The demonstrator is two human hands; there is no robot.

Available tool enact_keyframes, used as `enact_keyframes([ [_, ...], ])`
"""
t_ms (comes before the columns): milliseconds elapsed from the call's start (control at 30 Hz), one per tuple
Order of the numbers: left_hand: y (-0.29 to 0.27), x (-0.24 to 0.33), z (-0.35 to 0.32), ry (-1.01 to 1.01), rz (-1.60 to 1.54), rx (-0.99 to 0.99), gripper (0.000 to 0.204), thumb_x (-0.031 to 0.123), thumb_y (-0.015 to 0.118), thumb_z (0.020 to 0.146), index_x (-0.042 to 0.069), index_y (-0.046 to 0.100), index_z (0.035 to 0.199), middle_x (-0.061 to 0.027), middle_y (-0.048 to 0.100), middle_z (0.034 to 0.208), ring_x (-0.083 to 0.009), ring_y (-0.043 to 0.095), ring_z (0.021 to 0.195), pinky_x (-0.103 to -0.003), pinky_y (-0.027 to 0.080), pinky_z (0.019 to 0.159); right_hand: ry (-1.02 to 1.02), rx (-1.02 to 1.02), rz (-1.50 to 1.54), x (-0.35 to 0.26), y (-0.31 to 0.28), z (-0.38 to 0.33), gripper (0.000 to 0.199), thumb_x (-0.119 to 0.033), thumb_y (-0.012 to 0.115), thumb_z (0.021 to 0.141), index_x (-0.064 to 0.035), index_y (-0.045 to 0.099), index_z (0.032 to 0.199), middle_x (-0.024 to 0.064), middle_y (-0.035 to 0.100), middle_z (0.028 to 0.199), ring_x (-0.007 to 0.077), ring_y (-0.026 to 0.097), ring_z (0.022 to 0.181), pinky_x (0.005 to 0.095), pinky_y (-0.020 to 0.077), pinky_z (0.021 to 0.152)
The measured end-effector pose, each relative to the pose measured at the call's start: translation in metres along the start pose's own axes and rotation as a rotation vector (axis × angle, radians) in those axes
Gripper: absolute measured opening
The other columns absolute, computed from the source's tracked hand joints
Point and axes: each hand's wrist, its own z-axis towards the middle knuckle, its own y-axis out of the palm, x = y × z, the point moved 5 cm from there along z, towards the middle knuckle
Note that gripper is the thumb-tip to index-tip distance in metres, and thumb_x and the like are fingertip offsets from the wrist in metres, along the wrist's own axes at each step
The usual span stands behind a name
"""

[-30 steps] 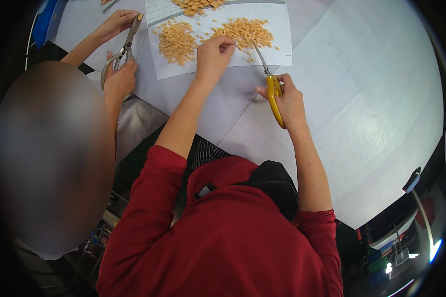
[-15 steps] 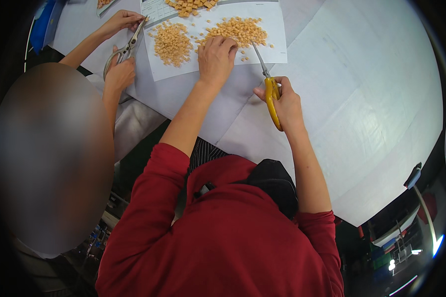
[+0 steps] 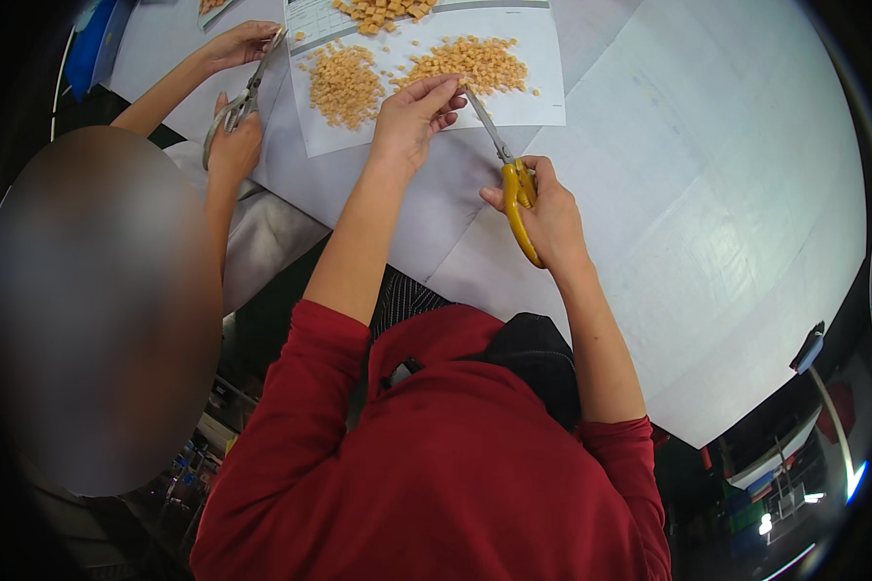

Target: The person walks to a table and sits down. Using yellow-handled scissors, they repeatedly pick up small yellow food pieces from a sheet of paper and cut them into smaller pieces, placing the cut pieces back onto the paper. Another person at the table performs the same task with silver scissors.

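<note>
My right hand point(image 3: 549, 208) is closed around the yellow handles of a pair of scissors point(image 3: 499, 145), its blades pointing up and to the left. At the blade tips, my left hand point(image 3: 419, 121) pinches a small orange piece point(image 3: 462, 82) between thumb and fingertips. Just beyond my left hand lies a wide pile of small orange pieces point(image 3: 470, 63) on white paper point(image 3: 543, 92). Another pile of small pieces point(image 3: 344, 85) is to its left, and a group of larger orange cubes point(image 3: 386, 14) sits at the far edge.
On my left, a co-worker's hand point(image 3: 237, 145) holds metal scissors point(image 3: 252, 95), and their other hand point(image 3: 244, 44) is at the blade tips. A blue bin point(image 3: 102, 44) stands at the far left. The white-covered table point(image 3: 707, 194) stretches to my right.
My left hand has lifted off the pile and turned, with its fingertips pinched. The scissors in my right hand have moved left, bringing the blade tips up to those fingertips.
</note>
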Motion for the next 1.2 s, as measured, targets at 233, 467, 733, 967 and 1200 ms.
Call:
enact_keyframes([
  [233, 0.001, 0.003, -0.005, 0.035, 0.064, 0.012, 0.025, 0.009, 0.064, 0.091, 0.0, 0.065, 0.114, -0.0048, 0.067, 0.098, -0.0125, 0.062, 0.087, -0.025, 0.051, 0.076, -0.005, 0.01, -0.075, -0.006, -0.003, -0.001, 0.07, -0.054, 0.074, 0.076, -0.0012, 0.051, 0.116, 0.0212, 0.067, 0.095, 0.0355, 0.066, 0.089, 0.0411, 0.0513, 0.077],
  [467, -0.003, 0.004, -0.004, 0.132, 0.158, 0.004, 0.023, 0.005, 0.064, 0.089, 0.0, 0.065, 0.111, -0.0078, 0.07, 0.094, -0.0123, 0.066, 0.079, -0.022, 0.051, 0.068, -0.048, 0.037, -0.097, -0.007, -0.001, -0.002, 0.07, -0.055, 0.074, 0.076, -0.0012, 0.051, 0.115, 0.0217, 0.066, 0.096, 0.0356, 0.066, 0.089, 0.0421, 0.0513, 0.077],
  [733, -0.002, 0.005, -0.002, 0.132, 0.251, -0.018, 0.026, 0.01, 0.067, 0.088, 0.002, 0.065, 0.113, -0.0064, 0.069, 0.096, -0.0116, 0.064, 0.082, -0.025, 0.051, 0.074, -0.002, 0.035, -0.097, -0.004, -0.002, 0.003, 0.066, -0.052, 0.077, 0.074, -0.001, 0.054, 0.109, 0.0208, 0.068, 0.087, 0.0365, 0.067, 0.082, 0.0413, 0.0521, 0.072],
  [967, 0.008, 0.014, 0.006, 0.601, 0.943, 0.147, 0.018, 0.014, 0.071, 0.08, 0.005, 0.072, 0.096, -0.0074, 0.071, 0.082, -0.0145, 0.065, 0.073, -0.029, 0.052, 0.069, 0.126, 0.032, -0.078, 0.021, -0.004, 0.014, 0.069, -0.058, 0.074, 0.074, -0.0034, 0.053, 0.11, 0.0209, 0.068, 0.085, 0.0378, 0.067, 0.08, 0.0436, 0.0526, 0.069],
  [1200, 0.026, 0.008, 0.011, 0.602, 1.167, 0.215, 0.018, 0.02, 0.073, 0.078, 0.005, 0.07, 0.086, -0.0064, 0.07, 0.077, -0.0199, 0.063, 0.066, -0.032, 0.051, 0.064, 0.163, 0.045, -0.041, 0.031, -0.011, 0.016, 0.07, -0.058, 0.074, 0.074, -0.0021, 0.053, 0.11, 0.0214, 0.068, 0.084, 0.038, 0.067, 0.08, 0.0437, 0.0522, 0.069],
])
